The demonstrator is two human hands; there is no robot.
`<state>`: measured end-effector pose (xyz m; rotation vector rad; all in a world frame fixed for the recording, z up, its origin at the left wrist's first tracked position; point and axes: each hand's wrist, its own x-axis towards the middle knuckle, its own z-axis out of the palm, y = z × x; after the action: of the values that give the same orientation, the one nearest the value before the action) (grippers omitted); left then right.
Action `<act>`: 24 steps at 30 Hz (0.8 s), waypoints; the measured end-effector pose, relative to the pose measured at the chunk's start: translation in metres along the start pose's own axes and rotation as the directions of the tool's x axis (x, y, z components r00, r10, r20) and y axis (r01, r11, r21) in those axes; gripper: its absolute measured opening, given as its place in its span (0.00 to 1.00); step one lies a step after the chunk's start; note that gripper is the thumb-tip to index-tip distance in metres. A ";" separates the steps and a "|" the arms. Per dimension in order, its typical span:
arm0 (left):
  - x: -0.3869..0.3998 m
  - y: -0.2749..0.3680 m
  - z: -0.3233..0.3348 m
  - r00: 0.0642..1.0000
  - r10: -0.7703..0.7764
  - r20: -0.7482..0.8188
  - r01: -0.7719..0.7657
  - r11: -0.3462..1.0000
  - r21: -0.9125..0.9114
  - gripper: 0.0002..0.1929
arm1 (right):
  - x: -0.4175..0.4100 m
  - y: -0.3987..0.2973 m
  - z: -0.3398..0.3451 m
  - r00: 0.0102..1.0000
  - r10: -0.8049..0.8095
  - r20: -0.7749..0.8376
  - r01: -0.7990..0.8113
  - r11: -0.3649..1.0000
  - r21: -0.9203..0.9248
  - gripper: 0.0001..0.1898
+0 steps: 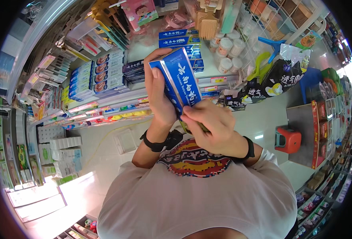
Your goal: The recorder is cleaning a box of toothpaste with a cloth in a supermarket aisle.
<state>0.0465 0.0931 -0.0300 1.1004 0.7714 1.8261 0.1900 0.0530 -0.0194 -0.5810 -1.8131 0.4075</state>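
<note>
My left hand [159, 92] holds a blue Yunnan Baiyao toothpaste box [180, 80] upright and tilted, its palm and thumb along the box's left side. With bent fingers, my right hand [210, 125] grips the lower right end of the same box. Part of a green and yellow item shows under my right fingers, mostly hidden. Behind the held box, a stack of similar blue toothpaste boxes [180, 41] sits on the white shelf. Left of that stack are dark toothpaste boxes [133, 70] and white and blue toothpaste boxes [110, 71].
White-lidded cotton swab tubs [225, 46] stand on the shelf's right part. A wooden hairbrush [208, 27] hangs above it. Black bags [289, 70] and blue and green hangers hang on a wire rack at right. A red stool [287, 139] stands on the floor, with cartons at lower left.
</note>
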 end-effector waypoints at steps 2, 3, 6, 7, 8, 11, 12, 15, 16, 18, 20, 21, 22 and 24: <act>0.000 0.004 -0.002 1.000 0.030 -0.007 -0.030 0.999 0.044 0.27 | 0.002 0.019 -0.006 0.999 0.045 0.015 -0.045 0.999 -0.029 0.08; 0.002 0.005 0.000 0.998 0.062 -0.011 -0.061 0.995 0.084 0.28 | 0.004 0.033 -0.010 0.996 0.088 0.029 -0.086 0.994 -0.064 0.10; -0.003 0.008 0.012 1.000 0.012 -0.021 -0.011 1.000 0.006 0.28 | -0.004 0.026 -0.010 1.000 0.015 -0.002 -0.015 0.999 -0.050 0.08; -0.004 0.009 0.013 1.000 -0.002 -0.019 0.002 1.000 -0.020 0.28 | -0.009 0.012 -0.009 0.999 -0.032 0.020 0.033 0.998 -0.044 0.06; -0.004 0.012 0.013 1.000 -0.003 0.004 0.003 1.000 -0.017 0.28 | -0.008 -0.002 -0.010 0.996 0.034 0.080 -0.032 0.999 -0.024 0.05; -0.005 0.008 0.000 0.999 0.033 -0.009 -0.032 0.994 0.108 0.28 | -0.005 0.023 -0.012 0.994 0.078 0.080 -0.073 0.995 -0.065 0.05; -0.005 0.009 0.002 0.999 0.052 -0.004 -0.051 0.994 0.093 0.28 | 0.000 0.036 -0.011 0.990 0.142 -0.001 -0.142 0.986 -0.085 0.04; -0.013 0.010 0.009 0.995 0.071 -0.070 -0.063 0.992 0.113 0.28 | -0.007 0.018 -0.016 0.989 0.113 0.097 -0.114 0.994 0.006 0.03; -0.012 0.009 0.009 0.993 0.089 -0.073 -0.079 0.988 0.133 0.28 | -0.016 0.010 -0.007 1.000 0.023 0.006 -0.023 0.999 -0.033 0.03; -0.008 0.004 0.005 0.997 0.075 -0.034 -0.070 0.990 0.120 0.28 | -0.008 0.012 -0.012 0.999 0.020 0.035 -0.020 1.000 -0.008 0.03; -0.009 0.008 0.005 0.996 0.085 0.037 -0.089 0.987 0.135 0.29 | -0.001 0.024 -0.016 0.993 0.094 0.067 -0.093 0.996 -0.011 0.03; -0.010 0.010 0.007 0.996 0.089 0.032 -0.092 0.987 0.132 0.29 | 0.001 0.025 -0.017 0.993 0.090 0.073 -0.089 0.996 -0.012 0.03; -0.011 0.011 0.009 0.997 0.075 0.018 -0.077 0.992 0.102 0.29 | 0.003 0.025 -0.017 0.991 0.123 0.047 -0.122 0.992 -0.028 0.03; -0.010 0.005 0.010 0.997 0.081 -0.015 -0.080 0.995 0.057 0.29 | 0.000 0.019 -0.016 0.998 0.018 0.065 -0.016 1.000 -0.026 0.03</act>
<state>0.0564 0.0828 -0.0249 1.1683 0.8034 1.8938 0.2088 0.0683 -0.0244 -0.6073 -1.8793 0.4200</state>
